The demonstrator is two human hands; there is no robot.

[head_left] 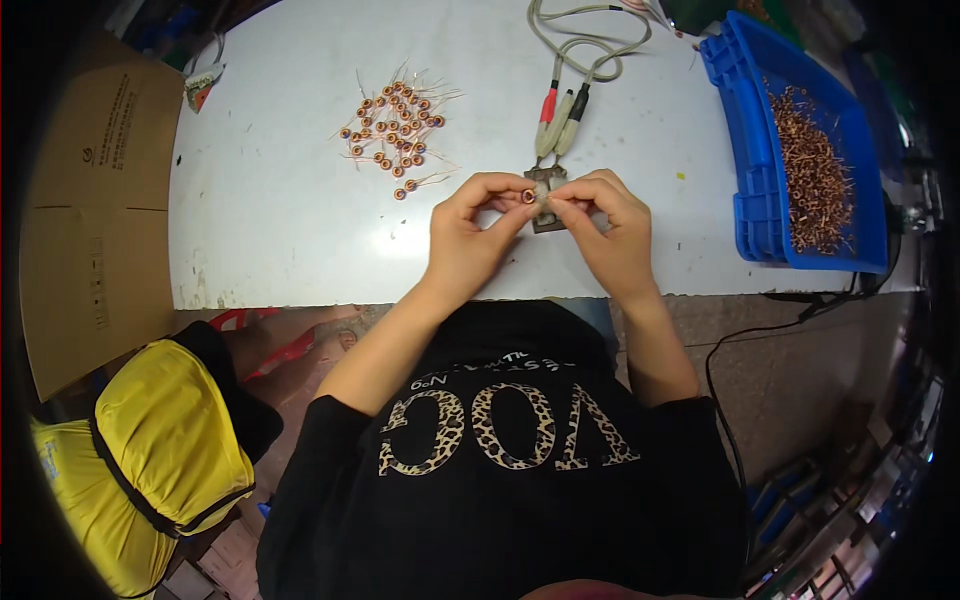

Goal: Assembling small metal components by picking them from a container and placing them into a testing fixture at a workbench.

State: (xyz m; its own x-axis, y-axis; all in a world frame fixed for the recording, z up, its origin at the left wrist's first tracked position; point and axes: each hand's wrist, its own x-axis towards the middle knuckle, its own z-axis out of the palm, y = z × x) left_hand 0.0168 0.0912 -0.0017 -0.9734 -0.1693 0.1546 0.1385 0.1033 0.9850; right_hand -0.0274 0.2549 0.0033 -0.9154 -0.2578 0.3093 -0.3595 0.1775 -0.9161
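Between the thumb and forefinger of my left hand [472, 225] is a small ring-shaped copper-wound coil [529, 196]. My right hand [608, 222] is closed in a pinch just right of the coil; whatever thin thing its fingertips hold is too small to make out. Both hands meet over a small dark metal test fixture [547, 226] near the table's front edge, partly hidden by my fingers. Two clip leads, one with a red sleeve [549, 105] and one with a black sleeve [582, 102], are attached at the fixture's far side.
Several similar coils [397, 125] with wire ends lie loosely grouped on the white table [270, 220]. At the right, a blue bin [748, 190] holds a heap of copper coils [812, 170]. A cardboard box [100, 220] stands at left. Grey cable [572, 45] loops at the back.
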